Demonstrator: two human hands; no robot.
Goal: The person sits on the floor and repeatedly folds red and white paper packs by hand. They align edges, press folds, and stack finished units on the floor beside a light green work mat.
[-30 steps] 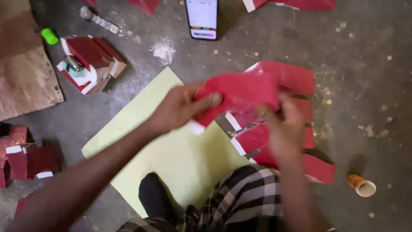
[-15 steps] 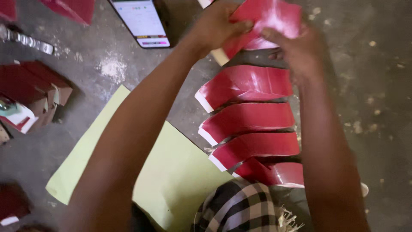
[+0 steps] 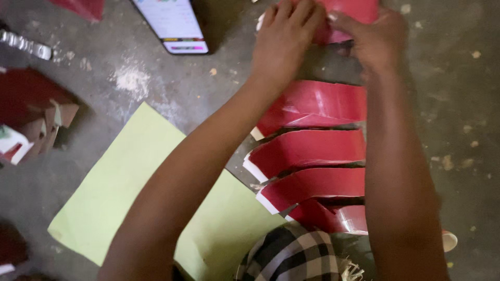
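Both my hands reach far forward to the top of the view. My left hand (image 3: 286, 36) and my right hand (image 3: 372, 39) pinch a glossy red card piece (image 3: 349, 13) between them, its upper part cut off by the frame edge. Below it a row of several similar curved red card pieces (image 3: 312, 151) lies overlapped on the concrete floor, running back toward my checked garment (image 3: 291, 255). My forearms cross over that row and hide parts of it.
A pale green paper sheet (image 3: 125, 192) lies on the floor at left. A phone (image 3: 174, 23) with a lit screen lies at top left. Folded red-and-brown card boxes (image 3: 31, 114) sit at the left edge. A small paper cup (image 3: 449, 240) peeks out beside my right arm.
The camera has tipped forward and my hands have carried the red piece farther away, to the far end of the row. Both hands still grip it.
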